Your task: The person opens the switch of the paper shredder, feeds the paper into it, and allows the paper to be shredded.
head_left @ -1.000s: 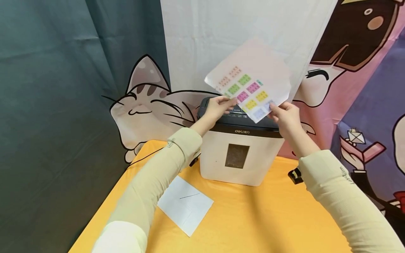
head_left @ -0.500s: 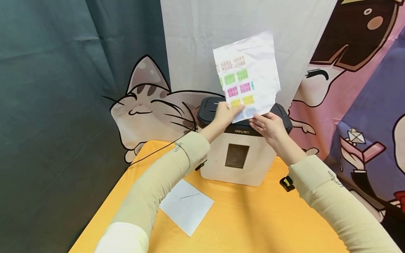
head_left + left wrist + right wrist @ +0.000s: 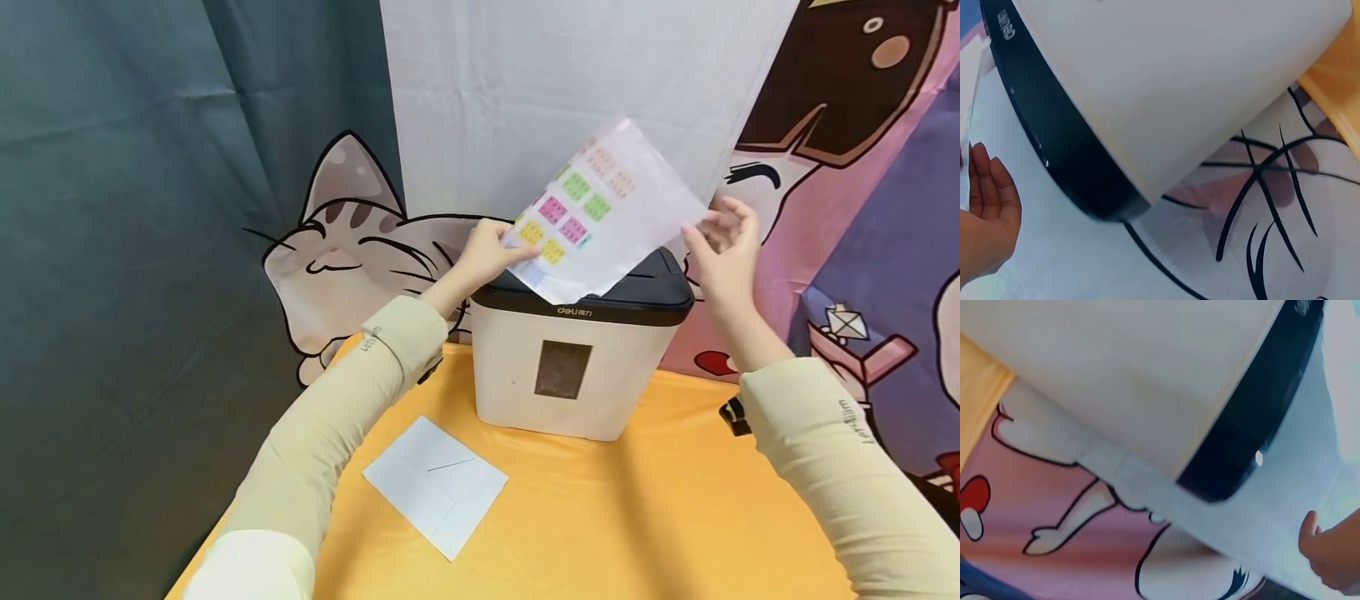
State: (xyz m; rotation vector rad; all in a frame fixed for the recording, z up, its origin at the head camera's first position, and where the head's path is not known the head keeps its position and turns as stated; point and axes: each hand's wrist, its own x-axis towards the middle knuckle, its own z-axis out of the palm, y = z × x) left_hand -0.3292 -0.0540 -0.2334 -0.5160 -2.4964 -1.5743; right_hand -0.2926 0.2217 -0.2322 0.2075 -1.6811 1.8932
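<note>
In the head view a creased sheet of paper [image 3: 645,192], printed with coloured blocks, is tilted over a paper shredder [image 3: 502,367] with a black top and white bin. My left hand [image 3: 483,250] pinches the sheet's left edge between thumb and fingers. My right hand [image 3: 727,250] is at the sheet's right corner, thumb and fingers spread apart; whether the fingers touch the corner is unclear. The paper hides part of the shredder's top. In the left wrist view my left hand [image 3: 991,206] is beside the paper [image 3: 967,81]. My right hand [image 3: 1338,553] shows partly in the right wrist view.
A white sheet [image 3: 431,475] with a thin dark line lies on the yellow tablecloth [image 3: 555,517], in front and left of the shredder. Printed cartoon curtains [image 3: 465,75] hang right behind the shredder. A black object [image 3: 735,415] is beside my right sleeve.
The paper has turned clockwise and come down a little. My right hand has left its lower edge and moved right to the corner. My left hand has shifted left, still holding the sheet.
</note>
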